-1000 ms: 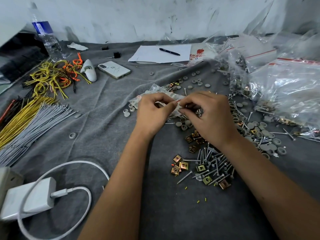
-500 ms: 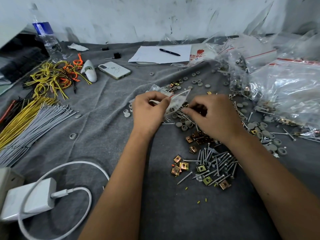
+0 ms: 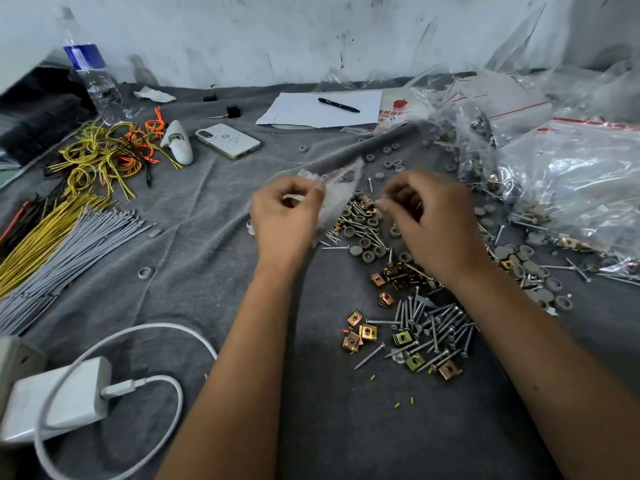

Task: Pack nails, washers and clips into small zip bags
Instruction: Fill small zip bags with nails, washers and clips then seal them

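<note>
A: What's on the worktop (image 3: pixel 214 209)?
B: Big bags (image 3: pixel 571 174), wires (image 3: pixel 62 244), a charger (image 3: pixel 59 400), a phone (image 3: pixel 228 140).
A: And the little bag (image 3: pixel 337 194)?
B: Clear, blurry, above the nails (image 3: pixel 433 327). Left hand (image 3: pixel 284 216) pinches it. Right hand (image 3: pixel 433 220) grip is curled; can't tell what's inside.

A small clear zip bag (image 3: pixel 337 192) hung tilted above the grey cloth, its mouth gaping. Silver nails (image 3: pixel 436 327) lay heaped near the front, brass-coloured clips (image 3: pixel 360 336) scattered beside them. Grey round washers (image 3: pixel 367 249) were strewn farther back, mixed with more nails and clips.
</note>
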Demonstrator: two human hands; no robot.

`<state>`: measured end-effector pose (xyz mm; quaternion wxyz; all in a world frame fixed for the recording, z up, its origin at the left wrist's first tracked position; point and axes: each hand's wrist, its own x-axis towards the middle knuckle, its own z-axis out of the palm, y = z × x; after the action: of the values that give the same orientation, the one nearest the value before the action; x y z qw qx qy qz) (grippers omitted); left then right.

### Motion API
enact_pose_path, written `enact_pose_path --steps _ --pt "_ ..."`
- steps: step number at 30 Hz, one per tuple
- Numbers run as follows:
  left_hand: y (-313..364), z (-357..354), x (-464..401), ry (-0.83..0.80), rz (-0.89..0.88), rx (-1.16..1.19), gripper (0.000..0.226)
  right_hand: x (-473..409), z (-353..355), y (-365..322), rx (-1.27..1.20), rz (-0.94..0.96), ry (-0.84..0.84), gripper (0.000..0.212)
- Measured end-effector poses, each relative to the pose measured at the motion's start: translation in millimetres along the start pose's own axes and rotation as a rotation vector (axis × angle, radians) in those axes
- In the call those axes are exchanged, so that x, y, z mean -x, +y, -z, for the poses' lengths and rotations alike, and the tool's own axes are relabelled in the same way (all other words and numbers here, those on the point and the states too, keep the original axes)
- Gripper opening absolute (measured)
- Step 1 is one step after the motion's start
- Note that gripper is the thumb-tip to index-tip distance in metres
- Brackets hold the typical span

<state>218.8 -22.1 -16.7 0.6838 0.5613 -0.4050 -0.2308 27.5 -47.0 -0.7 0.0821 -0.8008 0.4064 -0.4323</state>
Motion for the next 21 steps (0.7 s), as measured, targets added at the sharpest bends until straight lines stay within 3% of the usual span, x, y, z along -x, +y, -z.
enact_pose_path --steps 3,5,9,21 --pt "-4.9 -6.5 6.9 -0.226 -0.024 -0.139 0.01 0.4 1.7 -1.4 -0.005 0.122 0.127 0.017" --pt "-4.7 -9.6 9.9 -0.296 -0.045 -0.197 0.009 0.0 1.5 -2.2 -0.02 0.207 0.092 0.017" --pt "-2.1 -11.8 11.6 -0.28 -0.094 -0.214 0.01 1.1 -1.2 -2.6 -0.047 0.239 -0.021 0.016" --pt "-1.3 -13.3 12.7 -0.298 -0.07 -0.165 0.01 3.1 -2.3 2.7 -0.022 0.122 -0.029 0.016"
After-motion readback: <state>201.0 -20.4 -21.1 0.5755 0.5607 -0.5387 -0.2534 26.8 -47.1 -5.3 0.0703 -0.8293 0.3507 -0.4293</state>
